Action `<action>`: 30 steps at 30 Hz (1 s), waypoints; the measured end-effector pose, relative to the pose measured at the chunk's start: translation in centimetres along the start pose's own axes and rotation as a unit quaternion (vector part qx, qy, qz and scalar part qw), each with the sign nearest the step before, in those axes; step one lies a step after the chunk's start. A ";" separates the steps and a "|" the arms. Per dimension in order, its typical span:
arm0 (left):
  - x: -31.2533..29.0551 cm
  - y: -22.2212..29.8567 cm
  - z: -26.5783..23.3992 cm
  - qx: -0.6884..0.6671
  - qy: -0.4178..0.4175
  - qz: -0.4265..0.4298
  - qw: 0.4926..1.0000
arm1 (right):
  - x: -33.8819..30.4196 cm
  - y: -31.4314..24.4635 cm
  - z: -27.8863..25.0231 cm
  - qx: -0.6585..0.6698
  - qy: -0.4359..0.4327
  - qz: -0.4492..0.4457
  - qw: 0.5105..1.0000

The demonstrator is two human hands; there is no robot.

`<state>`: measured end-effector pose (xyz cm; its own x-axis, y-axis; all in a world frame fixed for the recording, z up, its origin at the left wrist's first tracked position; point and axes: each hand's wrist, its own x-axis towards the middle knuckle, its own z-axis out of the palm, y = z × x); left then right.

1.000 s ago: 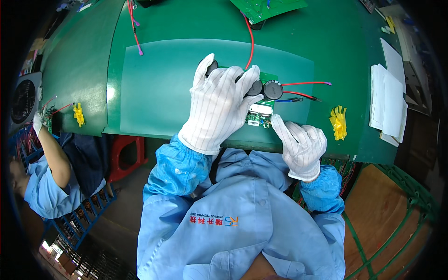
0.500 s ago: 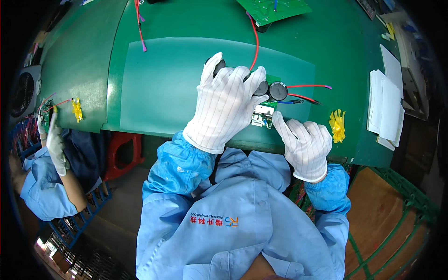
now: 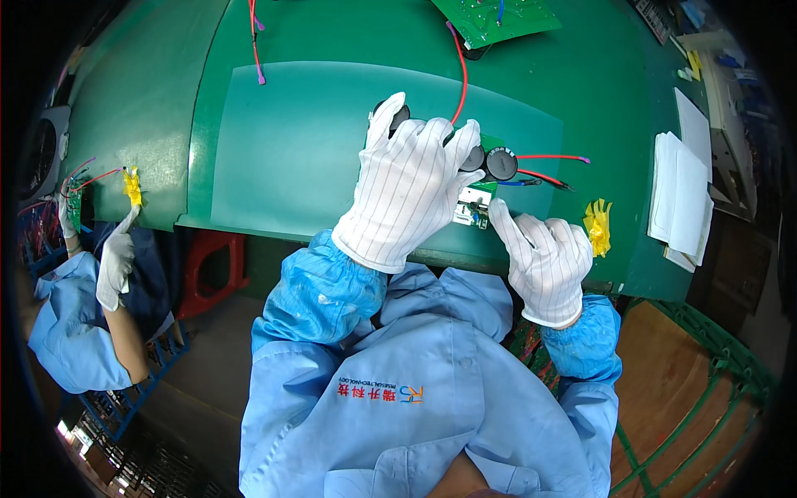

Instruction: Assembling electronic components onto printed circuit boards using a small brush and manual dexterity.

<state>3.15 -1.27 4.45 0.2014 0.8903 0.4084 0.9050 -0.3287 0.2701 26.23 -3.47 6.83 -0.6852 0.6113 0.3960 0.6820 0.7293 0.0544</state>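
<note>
Under my white-gloved left hand [image 3: 400,187] lies a green circuit board [image 3: 490,143], largely covered by the palm. That hand's fingers wrap over the board and grip it among its black cylindrical capacitors [image 3: 501,163]. Another black capacitor [image 3: 398,114] shows by the fingers at the upper left. Red, black and blue wires [image 3: 544,176] stick out from the board's right side. My gloved right hand [image 3: 544,261] has its index finger stretched to the edge of a white connector part [image 3: 473,206] at the board's near side. Its other fingers are loosely bent, and its thumb is hidden.
Beneath the board is a pale translucent mat [image 3: 282,158]. Another circuit board [image 3: 506,21] sits at the far edge. Yellow tape strips [image 3: 598,226] and white papers [image 3: 679,191] are to the right. At left, a co-worker's gloved hand [image 3: 116,261] reaches other yellow strips [image 3: 132,186].
My hands keep nearly the same pose on the board, while the whole view has shifted slightly. The co-worker's hand at left has moved up to the yellow strips.
</note>
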 end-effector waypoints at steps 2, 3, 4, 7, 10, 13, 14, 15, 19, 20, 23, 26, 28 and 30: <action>0.0 0.0 -0.1 -0.003 -0.002 -0.001 1.000 | 0.1 -0.1 0.1 0.001 0.001 -0.002 1.000; 0.0 0.0 -0.1 -0.001 -0.003 0.000 1.000 | 0.1 -0.1 0.1 0.001 0.001 -0.003 1.000; 0.0 0.0 -0.1 0.003 -0.004 0.002 1.000 | 0.1 -0.1 0.1 0.001 0.000 -0.003 1.000; 0.0 0.0 -0.1 0.000 -0.008 -0.001 1.000 | 0.0 -0.1 0.1 -0.003 -0.005 -0.005 1.000; -0.1 0.0 0.0 -0.003 -0.007 -0.002 1.000 | 0.1 -0.2 0.2 -0.010 -0.001 -0.003 1.000; -0.1 0.0 0.0 0.002 -0.006 -0.001 1.000 | 0.1 -0.3 0.4 -0.008 0.015 0.001 1.000; 0.0 0.1 -0.1 0.004 -0.006 -0.001 1.000 | 0.1 -0.3 0.4 -0.006 0.015 0.001 1.000; -0.1 0.1 -0.1 0.005 -0.006 0.000 1.000 | 0.1 -0.3 0.3 -0.004 0.016 0.001 1.000; 0.0 0.1 -0.1 0.003 -0.010 -0.003 1.000 | -0.1 -0.2 0.2 0.003 0.004 -0.004 1.000; 0.0 0.1 -0.2 0.002 -0.012 -0.005 1.000 | -0.1 -0.1 0.2 -0.002 -0.001 -0.004 1.000; 0.0 0.2 0.0 -0.001 -0.008 -0.006 1.000 | -0.2 -0.2 0.1 -0.005 -0.014 0.002 1.000; 0.0 0.2 0.0 -0.003 -0.007 -0.004 1.000 | -0.2 -0.2 0.2 0.004 -0.007 0.003 1.000; -0.1 0.1 0.0 0.000 -0.008 -0.005 1.000 | -0.3 -0.2 0.3 0.001 0.006 0.000 1.000; -0.1 0.1 -0.1 0.003 -0.007 -0.003 1.000 | -0.5 0.0 0.5 -0.013 0.022 -0.003 1.000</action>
<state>3.21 -1.39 4.49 0.2008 0.8967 0.3944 0.9085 -0.3210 0.2674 26.37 -3.62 6.16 -0.6776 0.5926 0.4356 0.6850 0.7241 0.0804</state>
